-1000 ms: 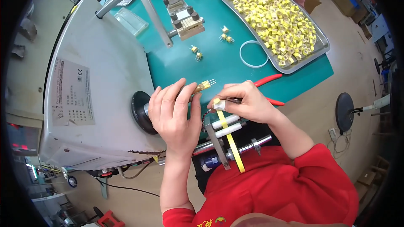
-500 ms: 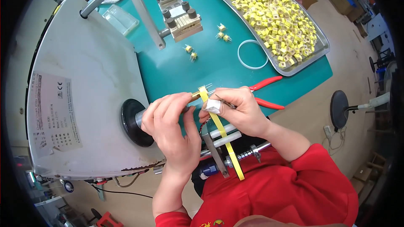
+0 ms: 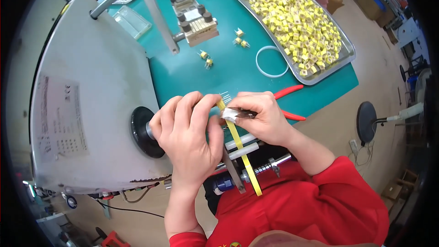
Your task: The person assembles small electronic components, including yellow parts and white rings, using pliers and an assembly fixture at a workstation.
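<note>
A strip of yellow tape [image 3: 235, 135] runs up from a roller holder to a small part with thin metal pins [image 3: 225, 97]. My left hand [image 3: 190, 132] has its fingers curled over the tape's upper end and closed at that pinned part, most of which they hide. Close on the right, my right hand [image 3: 263, 116] is closed around a dark pointed metal tool [image 3: 244, 113], its exact kind unclear. White wrapping [image 3: 230, 114] covers a fingertip of that hand, beside the tape. Red-handled pliers [image 3: 289, 91] lie partly behind the right hand.
A grey machine [image 3: 91, 91] with a black round disc [image 3: 145, 132] stands at left. Its metal arm bears a clamp block [image 3: 201, 29]. Several pinned yellow parts [image 3: 240, 39] lie on the green mat [image 3: 192, 75], near a white ring [image 3: 259, 64] and a heaped metal tray [image 3: 315, 78].
My left fingers have come forward over the tape's upper end, covering more of the pinned part. The dark tool has turned in my right hand. The view has shifted slightly.
</note>
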A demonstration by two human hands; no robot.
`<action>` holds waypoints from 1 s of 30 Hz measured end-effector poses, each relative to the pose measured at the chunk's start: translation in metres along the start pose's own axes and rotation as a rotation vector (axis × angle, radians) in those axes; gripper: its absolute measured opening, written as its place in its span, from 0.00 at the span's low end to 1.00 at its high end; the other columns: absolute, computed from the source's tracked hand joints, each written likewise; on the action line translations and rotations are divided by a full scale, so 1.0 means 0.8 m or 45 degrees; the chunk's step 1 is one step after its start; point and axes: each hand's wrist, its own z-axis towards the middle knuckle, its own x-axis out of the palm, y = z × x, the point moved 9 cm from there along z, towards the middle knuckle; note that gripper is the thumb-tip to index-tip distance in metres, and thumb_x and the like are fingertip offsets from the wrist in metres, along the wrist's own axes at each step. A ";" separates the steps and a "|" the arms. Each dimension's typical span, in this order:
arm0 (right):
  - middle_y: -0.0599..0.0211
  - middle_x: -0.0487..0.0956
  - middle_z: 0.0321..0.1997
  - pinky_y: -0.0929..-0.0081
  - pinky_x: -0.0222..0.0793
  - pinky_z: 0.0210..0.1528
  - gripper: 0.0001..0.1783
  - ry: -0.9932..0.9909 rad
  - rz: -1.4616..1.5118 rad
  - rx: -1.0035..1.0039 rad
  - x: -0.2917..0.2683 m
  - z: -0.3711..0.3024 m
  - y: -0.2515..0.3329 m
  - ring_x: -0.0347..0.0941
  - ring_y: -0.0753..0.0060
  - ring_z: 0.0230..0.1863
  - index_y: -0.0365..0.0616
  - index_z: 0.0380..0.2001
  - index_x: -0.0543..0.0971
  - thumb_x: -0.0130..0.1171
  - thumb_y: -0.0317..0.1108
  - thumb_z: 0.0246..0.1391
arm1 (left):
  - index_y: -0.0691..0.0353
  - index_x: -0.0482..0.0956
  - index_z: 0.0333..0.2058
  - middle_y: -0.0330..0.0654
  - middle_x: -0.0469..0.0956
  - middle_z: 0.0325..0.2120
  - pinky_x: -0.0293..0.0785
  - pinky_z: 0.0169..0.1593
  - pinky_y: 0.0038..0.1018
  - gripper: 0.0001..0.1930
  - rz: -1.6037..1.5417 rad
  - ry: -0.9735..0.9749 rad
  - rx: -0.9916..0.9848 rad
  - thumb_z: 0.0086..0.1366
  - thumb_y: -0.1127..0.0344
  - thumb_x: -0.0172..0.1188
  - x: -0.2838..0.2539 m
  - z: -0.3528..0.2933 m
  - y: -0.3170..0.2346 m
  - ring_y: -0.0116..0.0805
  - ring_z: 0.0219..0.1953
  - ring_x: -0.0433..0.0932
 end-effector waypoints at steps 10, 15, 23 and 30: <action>0.62 0.77 0.53 0.74 0.72 0.44 0.18 -0.251 -0.120 -0.296 -0.032 0.007 0.044 0.75 0.71 0.46 0.45 0.46 0.80 0.68 0.30 0.49 | 0.57 0.80 0.36 0.35 0.80 0.29 0.65 0.41 0.32 0.14 -0.147 0.127 -0.050 0.48 0.66 0.66 -0.006 0.018 0.006 0.35 0.33 0.76; 0.60 0.74 0.55 0.70 0.72 0.45 0.31 -0.246 -0.247 -0.364 -0.017 0.039 0.051 0.71 0.67 0.43 0.44 0.56 0.72 0.65 0.25 0.44 | 0.58 0.80 0.36 0.35 0.78 0.28 0.64 0.41 0.32 0.15 -0.178 0.077 -0.054 0.47 0.66 0.66 0.000 0.018 0.003 0.36 0.33 0.75; 0.67 0.78 0.46 0.83 0.68 0.41 0.19 0.117 0.551 -0.005 0.018 0.033 -0.026 0.66 0.86 0.37 0.36 0.55 0.72 0.55 0.37 0.68 | 0.56 0.80 0.38 0.35 0.81 0.32 0.66 0.43 0.33 0.17 -0.025 -0.051 0.081 0.50 0.60 0.72 -0.006 0.008 -0.001 0.36 0.37 0.78; 0.75 0.73 0.29 0.80 0.61 0.33 0.11 0.169 0.552 0.199 0.023 -0.015 -0.034 0.64 0.85 0.29 0.37 0.39 0.80 0.58 0.35 0.64 | 0.53 0.81 0.47 0.39 0.79 0.44 0.67 0.57 0.40 0.18 -0.057 -0.072 0.171 0.56 0.72 0.66 -0.004 -0.019 -0.005 0.40 0.51 0.76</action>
